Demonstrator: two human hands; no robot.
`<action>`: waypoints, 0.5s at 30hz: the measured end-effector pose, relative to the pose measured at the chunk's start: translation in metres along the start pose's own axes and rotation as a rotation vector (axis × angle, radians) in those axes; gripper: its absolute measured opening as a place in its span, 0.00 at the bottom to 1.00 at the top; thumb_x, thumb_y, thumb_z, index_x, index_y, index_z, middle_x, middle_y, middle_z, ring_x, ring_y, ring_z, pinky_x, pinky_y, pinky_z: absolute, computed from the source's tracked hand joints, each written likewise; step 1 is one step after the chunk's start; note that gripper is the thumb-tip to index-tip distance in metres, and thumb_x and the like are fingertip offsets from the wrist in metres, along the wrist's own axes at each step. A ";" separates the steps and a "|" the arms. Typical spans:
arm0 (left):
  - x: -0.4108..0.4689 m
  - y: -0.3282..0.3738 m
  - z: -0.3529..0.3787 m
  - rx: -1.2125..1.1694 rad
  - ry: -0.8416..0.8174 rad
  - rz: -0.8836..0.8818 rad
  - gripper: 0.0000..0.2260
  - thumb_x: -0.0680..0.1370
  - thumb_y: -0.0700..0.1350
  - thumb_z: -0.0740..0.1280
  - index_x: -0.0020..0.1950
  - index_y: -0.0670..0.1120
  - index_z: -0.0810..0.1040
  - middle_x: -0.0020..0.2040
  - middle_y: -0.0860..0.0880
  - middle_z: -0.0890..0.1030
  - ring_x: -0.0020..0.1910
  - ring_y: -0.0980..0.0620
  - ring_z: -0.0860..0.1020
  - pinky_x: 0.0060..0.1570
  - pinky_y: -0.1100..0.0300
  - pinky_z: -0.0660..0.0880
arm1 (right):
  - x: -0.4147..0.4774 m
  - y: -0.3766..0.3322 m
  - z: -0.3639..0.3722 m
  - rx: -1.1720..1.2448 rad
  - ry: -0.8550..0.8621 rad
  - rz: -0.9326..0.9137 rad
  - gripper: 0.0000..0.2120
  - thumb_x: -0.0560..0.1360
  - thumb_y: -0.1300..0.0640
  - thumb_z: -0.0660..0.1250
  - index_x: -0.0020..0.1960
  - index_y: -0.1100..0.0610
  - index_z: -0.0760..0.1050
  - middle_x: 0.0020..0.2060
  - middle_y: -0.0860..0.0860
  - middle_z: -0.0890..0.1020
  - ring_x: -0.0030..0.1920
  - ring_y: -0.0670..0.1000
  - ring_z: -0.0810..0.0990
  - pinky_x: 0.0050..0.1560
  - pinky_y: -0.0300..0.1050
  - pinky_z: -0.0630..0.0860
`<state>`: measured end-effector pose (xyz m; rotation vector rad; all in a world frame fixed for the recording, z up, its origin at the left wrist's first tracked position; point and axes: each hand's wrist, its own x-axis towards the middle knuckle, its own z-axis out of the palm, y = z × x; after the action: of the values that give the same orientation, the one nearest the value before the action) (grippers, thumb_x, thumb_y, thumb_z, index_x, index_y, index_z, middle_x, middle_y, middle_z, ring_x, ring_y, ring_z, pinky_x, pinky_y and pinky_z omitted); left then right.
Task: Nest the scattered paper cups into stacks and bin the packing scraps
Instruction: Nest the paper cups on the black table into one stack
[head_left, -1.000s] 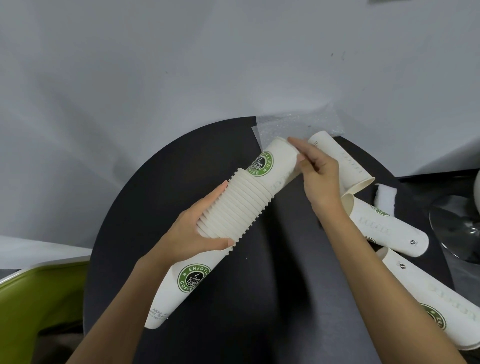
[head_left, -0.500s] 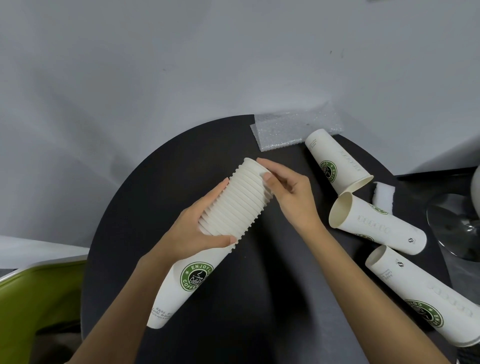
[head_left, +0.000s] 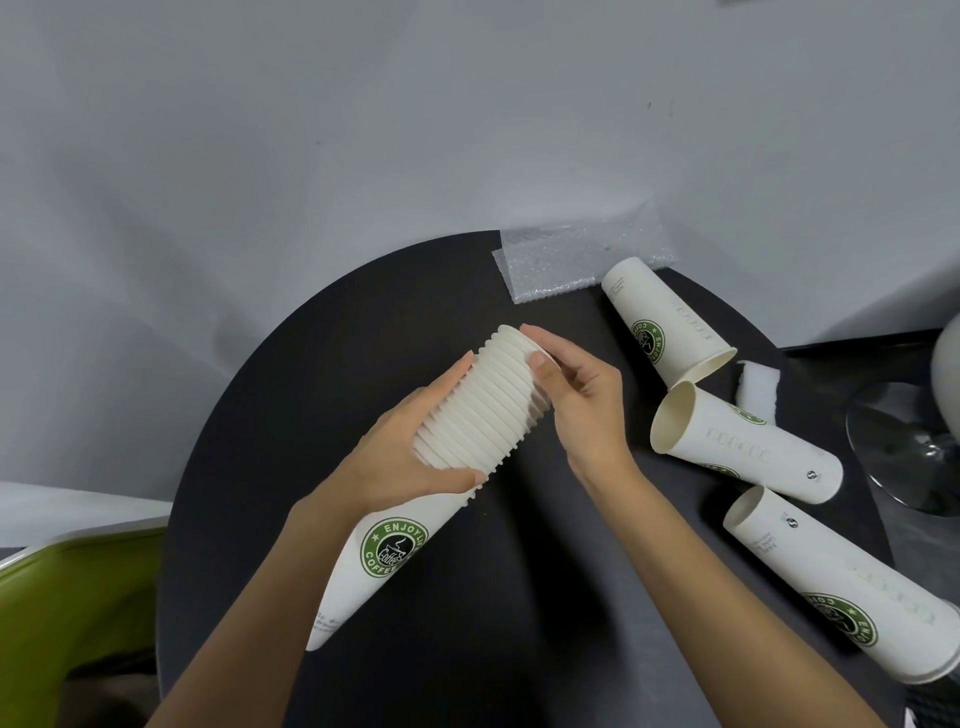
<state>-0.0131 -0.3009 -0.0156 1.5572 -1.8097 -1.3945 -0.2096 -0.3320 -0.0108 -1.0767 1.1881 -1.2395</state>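
As left hand (head_left: 410, 447) grips the stack (head_left: 483, 410), right hand (head_left: 582, 400) pinches it.

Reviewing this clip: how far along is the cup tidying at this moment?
Done: many cups sit nested in one stack. In hand: the left hand grips it, the right hand pinches its top rim. Left: far cup, middle cup and near cup lie loose on the table; bubble wrap and foam scrap unbinned.

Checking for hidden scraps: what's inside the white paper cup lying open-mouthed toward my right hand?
Only bare cream inner wall shows in the white paper cup; its bottom is hidden by its own side.
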 end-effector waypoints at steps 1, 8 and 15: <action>0.002 0.003 0.001 0.022 -0.001 -0.003 0.47 0.62 0.59 0.76 0.72 0.75 0.51 0.69 0.62 0.69 0.67 0.58 0.70 0.67 0.49 0.71 | -0.001 0.000 -0.002 0.006 0.014 0.006 0.12 0.77 0.65 0.64 0.55 0.51 0.79 0.51 0.46 0.84 0.55 0.45 0.81 0.53 0.36 0.74; 0.010 0.015 0.015 0.033 0.022 0.050 0.45 0.63 0.59 0.76 0.73 0.74 0.54 0.68 0.61 0.71 0.66 0.59 0.71 0.67 0.47 0.71 | 0.006 -0.014 -0.034 0.046 0.193 0.014 0.11 0.76 0.66 0.65 0.57 0.58 0.78 0.40 0.50 0.81 0.40 0.42 0.79 0.45 0.31 0.74; 0.022 0.021 0.023 0.026 -0.024 0.047 0.44 0.62 0.61 0.75 0.72 0.75 0.54 0.68 0.62 0.70 0.66 0.59 0.70 0.66 0.46 0.72 | 0.034 -0.012 -0.116 -0.192 0.529 0.070 0.10 0.75 0.61 0.64 0.53 0.51 0.78 0.42 0.50 0.82 0.45 0.46 0.79 0.53 0.44 0.75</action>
<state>-0.0491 -0.3128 -0.0149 1.5062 -1.8732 -1.3796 -0.3270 -0.3616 -0.0124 -0.8542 1.7600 -1.4241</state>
